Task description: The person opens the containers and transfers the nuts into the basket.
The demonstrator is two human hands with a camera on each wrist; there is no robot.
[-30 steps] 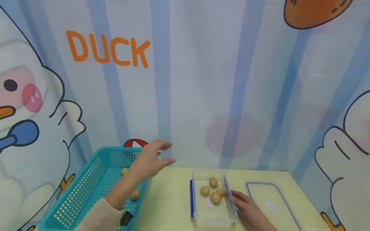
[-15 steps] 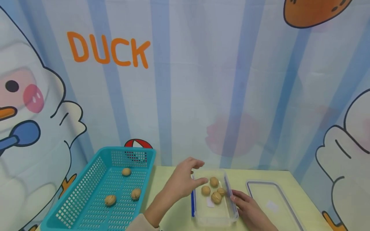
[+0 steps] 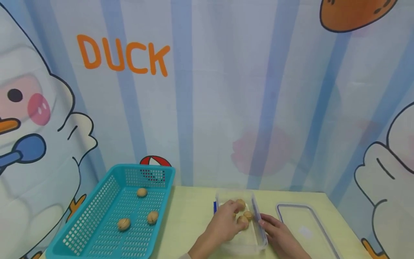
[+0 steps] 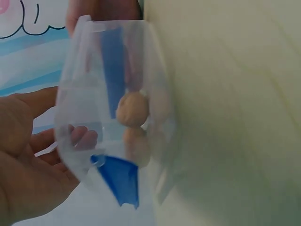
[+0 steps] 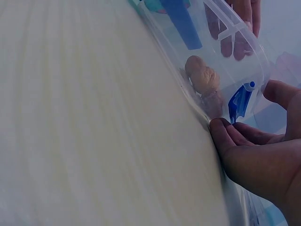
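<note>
A clear plastic food container [image 3: 240,248] with blue latches [image 4: 120,181] holds several walnuts [image 3: 248,215]. My left hand [image 3: 223,223] reaches over its left rim, fingers spread and bent over the walnuts; two of these overlap its thumb and fingertips in the head view. In the left wrist view a gap shows between that thumb and the fingers, with the walnuts [image 4: 133,109] beyond the container wall. My right hand [image 3: 279,235] holds the container's right side. Its thumb is at the rim and its fingertips [image 5: 217,126] are low by the latch in the right wrist view.
A turquoise plastic basket [image 3: 166,201] stands at the left with three walnuts [image 3: 124,224] inside. The container's clear lid [image 3: 318,219] lies on the pale yellow table [image 3: 191,208] at the right. A duck-print curtain [image 3: 213,108] hangs behind the table.
My left hand has moved right from over the basket and down into the container, among the walnuts. The right hand stays at the container's right side.
</note>
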